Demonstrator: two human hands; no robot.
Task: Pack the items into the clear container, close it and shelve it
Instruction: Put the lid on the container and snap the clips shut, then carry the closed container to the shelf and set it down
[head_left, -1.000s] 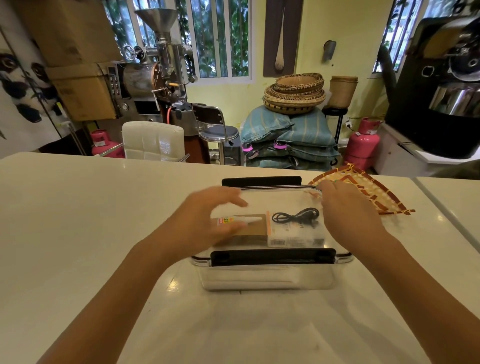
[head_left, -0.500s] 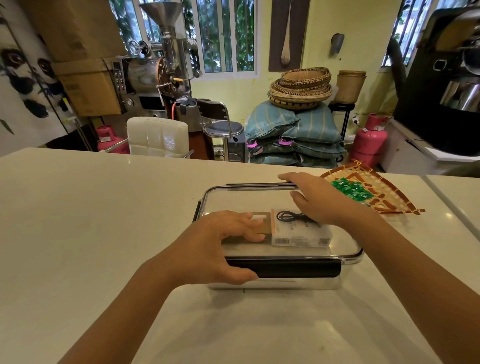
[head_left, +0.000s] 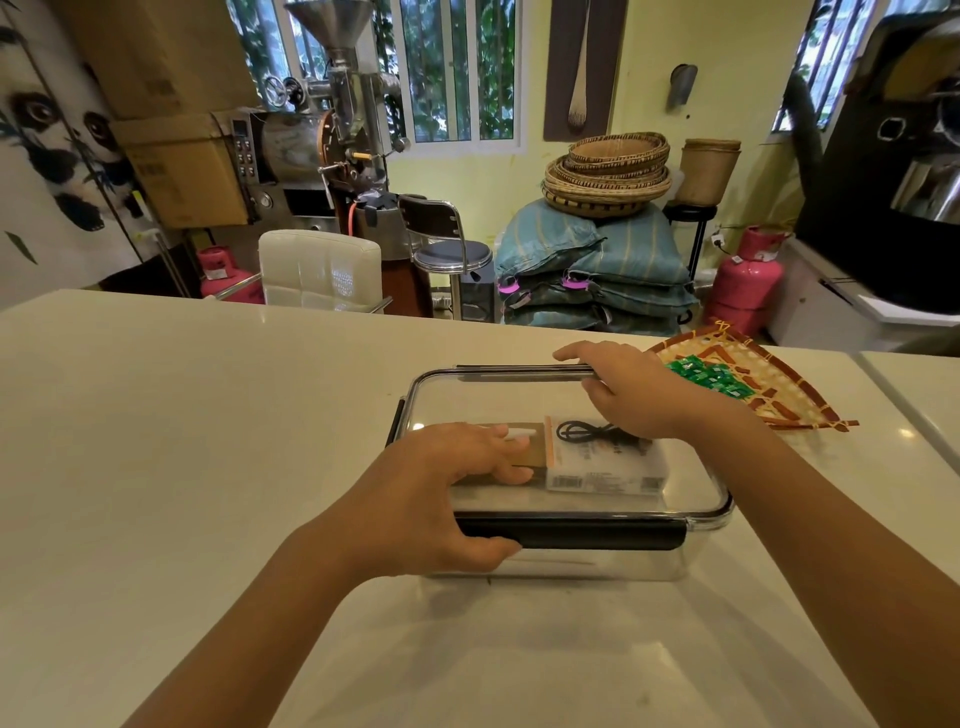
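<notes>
The clear container (head_left: 696, 512) sits on the white counter (head_left: 182, 441) with its clear lid on top. Through the lid I see a brown card package and a white packet with a black cable (head_left: 587, 434). My left hand (head_left: 447, 493) grips the near black latch (head_left: 597, 534), thumb under it and fingers on the lid. At the far edge, my right hand (head_left: 628, 389) presses its fingers on the far black latch (head_left: 519, 371). A third latch on the left side (head_left: 396, 426) stands away from the wall.
A woven fan-shaped tray (head_left: 779, 395) holding several small green packets (head_left: 701, 374) lies just right of the container. The counter's far edge runs behind it, with a white chair (head_left: 319, 270), a stool and pink gas cylinders beyond.
Both hands came off the top of the lid. The left one dropped to the near latch and gripped it; the right one reached to the far latch and pushed it down.
</notes>
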